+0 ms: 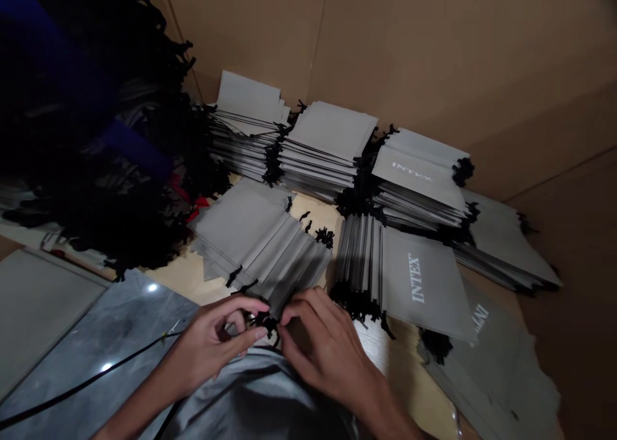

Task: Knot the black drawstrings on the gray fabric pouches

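Note:
Grey drawstring bags (289, 260) lie fanned in an overlapping row in front of me, with black cord ends (234, 276) along their near edge. Fingers and thumb of my left hand (222, 337) are closed on a black drawstring (267, 324) at the near corner of the row. My right hand (321, 337) sits close beside it, thumb and forefinger pinched at the same black cord and bag corner. The exact grip of the right fingertips is partly hidden.
Stacks of grey bags (328, 132) stand along the brown cardboard wall (414, 48). On the right, a fanned pile (424, 279) shows INTEX lettering. A dark heap of black cords (144, 221) rises at left, beside a shiny grey surface (116, 337) crossed by a black cord (91, 382).

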Motion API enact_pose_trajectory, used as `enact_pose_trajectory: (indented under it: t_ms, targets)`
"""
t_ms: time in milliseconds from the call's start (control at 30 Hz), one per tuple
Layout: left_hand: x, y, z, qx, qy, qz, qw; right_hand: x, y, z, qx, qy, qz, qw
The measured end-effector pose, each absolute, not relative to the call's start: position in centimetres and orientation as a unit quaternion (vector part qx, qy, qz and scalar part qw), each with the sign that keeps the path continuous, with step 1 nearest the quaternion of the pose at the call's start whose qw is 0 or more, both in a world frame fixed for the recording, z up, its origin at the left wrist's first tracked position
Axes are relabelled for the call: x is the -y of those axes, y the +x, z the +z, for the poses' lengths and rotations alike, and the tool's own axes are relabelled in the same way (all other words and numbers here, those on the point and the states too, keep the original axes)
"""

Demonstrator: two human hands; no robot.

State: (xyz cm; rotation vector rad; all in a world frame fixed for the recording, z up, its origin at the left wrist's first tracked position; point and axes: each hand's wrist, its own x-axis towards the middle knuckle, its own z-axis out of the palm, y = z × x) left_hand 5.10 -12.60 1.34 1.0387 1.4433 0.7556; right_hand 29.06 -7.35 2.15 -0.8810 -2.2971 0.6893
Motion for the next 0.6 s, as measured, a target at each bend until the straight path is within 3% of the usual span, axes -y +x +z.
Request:
enact_pose_trajectory:
  t_ms: [333, 600]
  targets:
    - [13.8, 6.2, 1.4, -0.638, 0.424, 0.371, 0.524, 3.8, 29.1, 3.8, 0.945, -0.225, 0.143, 0.189]
    - [14.8, 6.2, 0.2, -0.672, 0.437, 0.398, 0.446, 2.8, 26.7, 0.3, 0.93, -0.142, 0.105, 0.322]
